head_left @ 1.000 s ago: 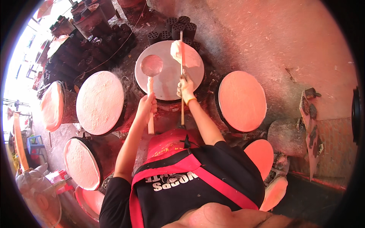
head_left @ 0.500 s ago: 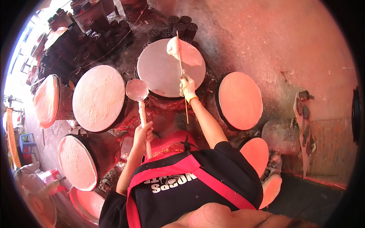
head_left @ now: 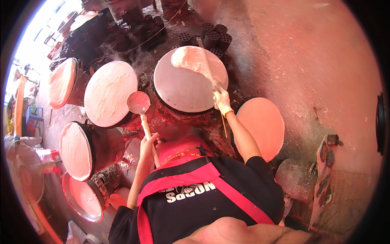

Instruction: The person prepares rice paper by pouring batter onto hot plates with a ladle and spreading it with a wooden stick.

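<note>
My right hand [head_left: 222, 100], in a pale glove, is closed round a long flat wooden spreader [head_left: 208, 69]. The spreader lies slanted across the far part of a round griddle [head_left: 180, 92] straight ahead. Pale batter [head_left: 187, 59] coats the griddle's far side in a curved patch, while its near and left part is bare metal. Bare-fingered, my left hand [head_left: 149, 146] grips the handle of a ladle [head_left: 138, 102], whose bowl hangs to the lower left of that griddle. The bowl looks coated with batter.
Batter-covered griddles surround me: a large one [head_left: 111, 93] at left, another [head_left: 261, 129] at right, and several more at far left. Black perforated coal briquettes [head_left: 211, 40] stack behind the middle griddle. A fan [head_left: 25, 173] stands at lower left, a blue stool [head_left: 34, 116] beyond it.
The batter now covers a wider, curved patch along the griddle's far side. My right hand has moved the spreader, now tilted differently. The view has shifted, and my left hand keeps the ladle.
</note>
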